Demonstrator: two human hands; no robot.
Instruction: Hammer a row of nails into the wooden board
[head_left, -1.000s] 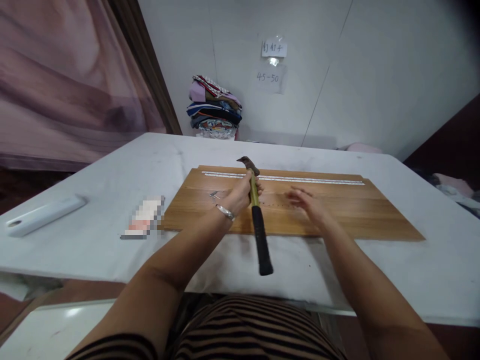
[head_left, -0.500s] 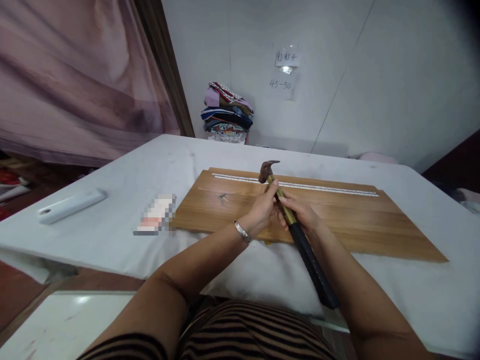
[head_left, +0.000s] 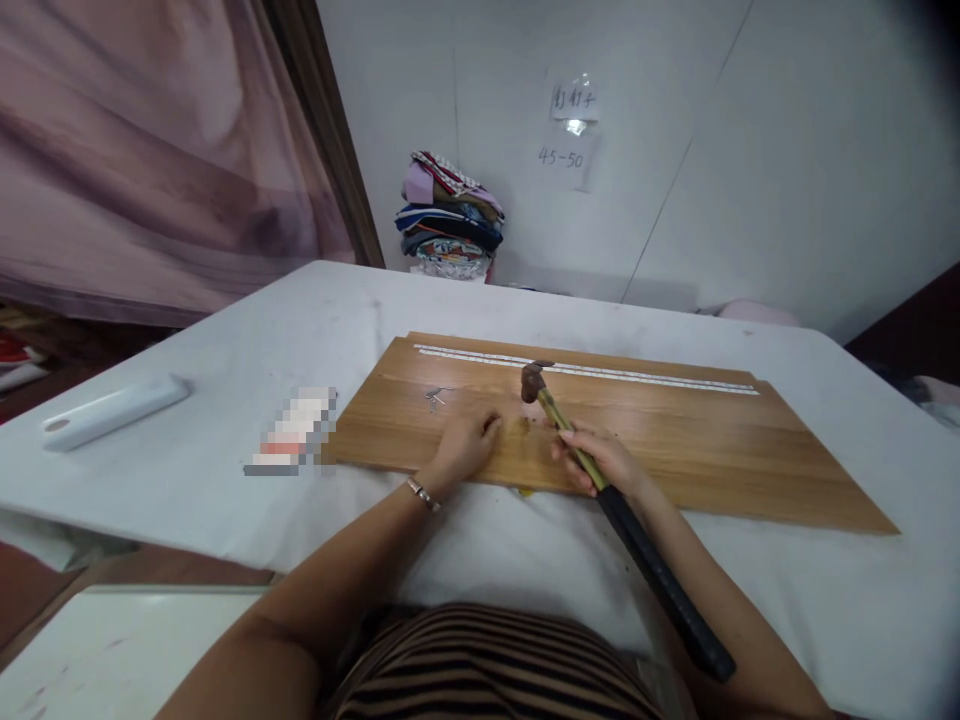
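Note:
A long wooden board [head_left: 675, 450] lies on the white table [head_left: 225, 360]. My right hand [head_left: 600, 462] is closed round the brass neck of a hammer [head_left: 585, 460], high up near the head. The hammer's head [head_left: 532, 380] rests low against the board and its black grip points back toward me. My left hand [head_left: 466, 440] lies on the board just left of the hammer head, fingers curled with the tips on the wood. What it pinches, if anything, is too small to see. A few small nails [head_left: 435, 398] lie on the board further left.
A white strip [head_left: 585, 370] runs along the board's far edge. A white oblong object [head_left: 112, 410] and a blurred packet [head_left: 296, 430] lie on the table at left. Folded clothes [head_left: 448, 215] are stacked against the wall behind. A curtain hangs at left.
The hammer passed from my left hand to my right. Its head came down from above the board onto it. My left hand let go and settled on the wood beside the head.

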